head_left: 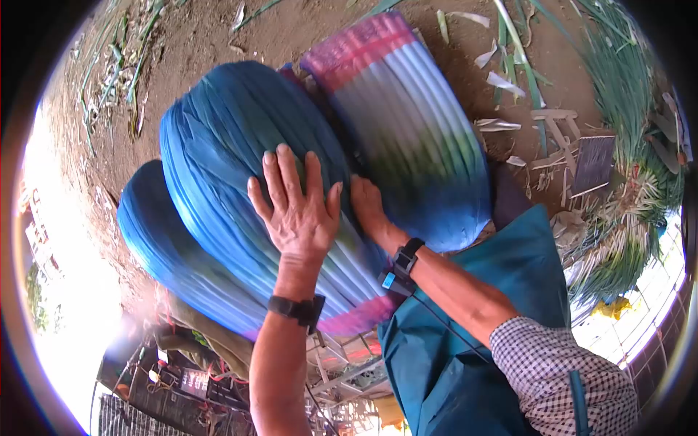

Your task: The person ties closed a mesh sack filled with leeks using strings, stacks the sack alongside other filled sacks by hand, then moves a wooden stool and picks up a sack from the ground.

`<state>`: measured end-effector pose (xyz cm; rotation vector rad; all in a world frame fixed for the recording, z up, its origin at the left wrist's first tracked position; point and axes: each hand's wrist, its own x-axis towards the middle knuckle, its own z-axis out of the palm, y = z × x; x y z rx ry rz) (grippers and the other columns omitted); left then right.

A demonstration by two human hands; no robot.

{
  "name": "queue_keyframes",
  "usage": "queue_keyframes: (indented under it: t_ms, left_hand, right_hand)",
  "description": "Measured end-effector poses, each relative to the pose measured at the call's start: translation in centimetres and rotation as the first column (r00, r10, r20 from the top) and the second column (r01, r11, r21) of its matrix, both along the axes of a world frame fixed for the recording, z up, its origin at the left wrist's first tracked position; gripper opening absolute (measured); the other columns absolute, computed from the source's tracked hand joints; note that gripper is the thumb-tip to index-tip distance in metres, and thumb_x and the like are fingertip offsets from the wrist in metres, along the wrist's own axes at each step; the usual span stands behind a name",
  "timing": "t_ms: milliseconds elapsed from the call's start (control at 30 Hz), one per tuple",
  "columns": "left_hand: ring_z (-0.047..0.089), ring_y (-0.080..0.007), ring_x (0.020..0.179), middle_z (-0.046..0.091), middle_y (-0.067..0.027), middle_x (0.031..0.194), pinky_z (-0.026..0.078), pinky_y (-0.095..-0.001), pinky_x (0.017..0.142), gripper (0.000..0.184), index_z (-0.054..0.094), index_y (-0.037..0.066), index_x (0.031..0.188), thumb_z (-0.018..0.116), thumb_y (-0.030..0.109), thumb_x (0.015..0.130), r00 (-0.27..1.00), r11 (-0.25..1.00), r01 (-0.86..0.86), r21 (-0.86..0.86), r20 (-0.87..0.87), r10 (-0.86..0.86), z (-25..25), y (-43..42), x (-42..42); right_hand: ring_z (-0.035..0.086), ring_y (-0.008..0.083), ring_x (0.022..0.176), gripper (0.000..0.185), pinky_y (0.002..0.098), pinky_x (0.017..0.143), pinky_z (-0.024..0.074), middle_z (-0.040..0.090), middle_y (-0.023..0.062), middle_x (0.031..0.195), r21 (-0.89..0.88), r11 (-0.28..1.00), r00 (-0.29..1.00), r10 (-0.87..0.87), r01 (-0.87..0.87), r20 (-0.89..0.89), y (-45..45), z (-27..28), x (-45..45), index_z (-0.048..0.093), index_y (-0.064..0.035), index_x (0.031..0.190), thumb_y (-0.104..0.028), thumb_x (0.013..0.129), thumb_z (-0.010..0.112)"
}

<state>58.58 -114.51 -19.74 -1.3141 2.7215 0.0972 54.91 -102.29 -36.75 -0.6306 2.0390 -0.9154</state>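
Observation:
A large, pleated, cloth-like bundle [218, 138] lies under my hands, blue at its rounded far end, paler lower down and pink at the near edge. My left hand [298, 211] rests flat on top of it with fingers spread. At its right side, my right hand [369, 207] is curled against the edge; its fingertips are hidden in the gap. Just right of that hand lies a second pleated bundle [429, 123], blue, green and whitish with a pink patterned end. A narrower blue bundle [156, 218] sits against the left side.
Bare soil [196, 36] with scattered leaf scraps surrounds the bundles. A heap of green onions [618, 80] lies at the right, near a small wooden frame [560, 134]. Teal cloth [465, 341] covers my lap. Dark machinery [196, 385] stands at lower left.

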Motion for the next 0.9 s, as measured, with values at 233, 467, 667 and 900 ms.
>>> queue_keyframes:
  t_ms: [233, 467, 667, 900]
  left_hand:
    - [0.029, -0.0355, 0.143, 0.036, -0.0161, 0.152, 0.015, -0.0547, 0.115, 0.050, 0.057, 0.011, 0.134, 0.061, 0.034, 0.090, 0.999, 0.998, -0.021, -0.054, 0.030, 0.022, -0.5, 1.0, -2.1]
    - [0.030, -0.0356, 0.142, 0.035, -0.0161, 0.153, 0.015, -0.0545, 0.116, 0.046, 0.058, 0.011, 0.133, 0.057, 0.027, 0.091, 0.998, 0.995, -0.029, -0.097, 0.054, 0.035, -0.1, 0.7, -1.7]
    - [0.031, -0.0360, 0.142, 0.035, -0.0162, 0.153, 0.015, -0.0552, 0.116, 0.046, 0.057, 0.011, 0.134, 0.056, 0.022, 0.090, 0.996, 0.997, -0.037, -0.068, 0.083, 0.043, 0.8, 0.7, -0.9]
    - [0.029, -0.0364, 0.143, 0.035, -0.0164, 0.153, 0.016, -0.0543, 0.117, 0.050, 0.052, 0.009, 0.137, 0.060, 0.025, 0.091, 0.994, 0.997, -0.072, -0.028, 0.077, 0.074, 1.6, 0.8, -1.3]
  right_hand:
    - [0.058, 0.0514, 0.091, 0.042, 0.0570, 0.080, 0.0429, 0.061, 0.0339, 0.092, 0.182, 0.970, 0.952, -0.200, 0.160, 0.232, -2.1, 3.2, -2.5, 0.062, 0.0035, 0.081, -0.025, 0.098, 0.037]
    - [0.056, 0.0497, 0.094, 0.037, 0.0574, 0.084, 0.0442, 0.060, 0.0312, 0.095, 0.200, 0.980, 0.959, -0.052, -0.006, 0.280, -3.0, 3.5, -3.1, 0.060, -0.0005, 0.094, -0.024, 0.098, 0.033]
    - [0.057, 0.0455, 0.087, 0.040, 0.0483, 0.078, 0.0456, 0.063, 0.0275, 0.092, -0.017, 0.975, 0.950, 0.219, -0.221, 0.225, -0.1, 4.3, -5.9, 0.061, 0.0025, 0.098, -0.030, 0.101, 0.038]
    - [0.061, 0.0138, 0.082, 0.049, 0.0319, 0.071, 0.0491, 0.065, 0.0032, 0.093, 0.312, 0.947, 0.789, -0.137, -0.072, 0.599, 5.9, 6.3, -13.9, 0.065, -0.0006, 0.106, -0.047, 0.100, 0.051]
